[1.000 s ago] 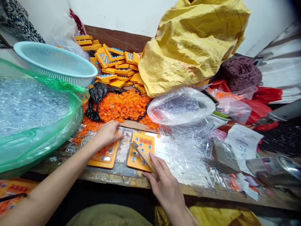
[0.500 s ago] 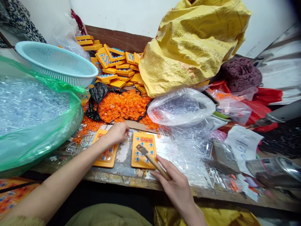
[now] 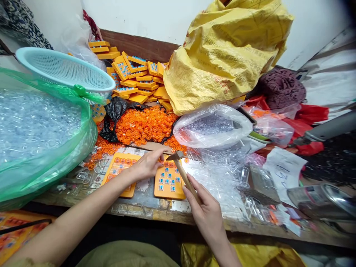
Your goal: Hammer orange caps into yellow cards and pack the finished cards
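My right hand (image 3: 207, 211) grips the wooden handle of a small hammer (image 3: 182, 168). The hammer's metal head is raised over the upper edge of the right-hand orange tray (image 3: 164, 193), which carries small clear pieces with blue centres. At that tray's upper left, my left hand (image 3: 150, 162) has its fingers bent and drawn together. Anything between those fingertips is hidden or too small to tell. Under my left wrist lies another orange tray (image 3: 128, 193), with orange rings along its upper rows.
A heap of orange rings (image 3: 144, 124) sits in a black bag behind the trays. Clear plastic parts (image 3: 219, 181) spread rightward. A green bag (image 3: 55, 170), blue basket (image 3: 65, 59) and yellow sack (image 3: 219, 66) crowd the bench. Orange blocks (image 3: 139, 81) are stacked at the back.
My left hand has moved right, from above the left tray to the right tray's top corner. The hammer head has shifted up and slightly right, away from the tray's middle.
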Tool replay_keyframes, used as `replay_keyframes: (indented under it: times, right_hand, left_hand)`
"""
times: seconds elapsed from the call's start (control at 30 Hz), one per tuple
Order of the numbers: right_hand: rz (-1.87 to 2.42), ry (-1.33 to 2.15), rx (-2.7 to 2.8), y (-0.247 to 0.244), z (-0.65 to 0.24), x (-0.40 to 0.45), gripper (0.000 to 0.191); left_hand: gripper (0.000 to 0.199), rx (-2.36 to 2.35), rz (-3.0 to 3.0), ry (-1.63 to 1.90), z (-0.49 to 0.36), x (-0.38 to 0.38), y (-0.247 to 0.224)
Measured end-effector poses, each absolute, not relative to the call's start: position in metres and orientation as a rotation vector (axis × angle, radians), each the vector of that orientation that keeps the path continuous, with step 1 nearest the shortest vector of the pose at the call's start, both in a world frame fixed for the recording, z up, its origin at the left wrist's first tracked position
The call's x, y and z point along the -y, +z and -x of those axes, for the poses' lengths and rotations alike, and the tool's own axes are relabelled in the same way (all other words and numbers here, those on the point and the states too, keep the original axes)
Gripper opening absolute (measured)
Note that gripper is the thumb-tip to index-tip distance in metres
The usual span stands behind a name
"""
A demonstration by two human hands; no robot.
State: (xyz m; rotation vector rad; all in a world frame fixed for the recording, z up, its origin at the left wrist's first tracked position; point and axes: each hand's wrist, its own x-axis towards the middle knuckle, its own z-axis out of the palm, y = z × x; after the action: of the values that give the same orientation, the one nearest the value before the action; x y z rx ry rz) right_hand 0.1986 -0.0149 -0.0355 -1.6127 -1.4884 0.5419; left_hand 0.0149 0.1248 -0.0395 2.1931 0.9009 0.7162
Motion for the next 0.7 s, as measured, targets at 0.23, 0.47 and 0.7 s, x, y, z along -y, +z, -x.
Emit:
replay_keyframes:
  times: [0.23, 0.47, 0.7]
  right_hand:
    - [1.584, 0.475, 1.698, -0.029, -0.191, 0.012, 0.039]
    - [1.646, 0.479, 1.703, -0.03, -0.192, 0.015, 0.039]
    - [1.724, 0.647, 1.039, -0.055, -0.207, 0.023, 0.062]
  left_hand:
    - [0.057, -0.918, -2.128, 0.726, -0.013, -0.126, -0.043]
    - [0.058, -0.94, -2.088, 0.72, -0.011, -0.124, -0.042]
    - [0.026, -1.113, -2.016, 0.626, -0.029, -0.146, -0.029]
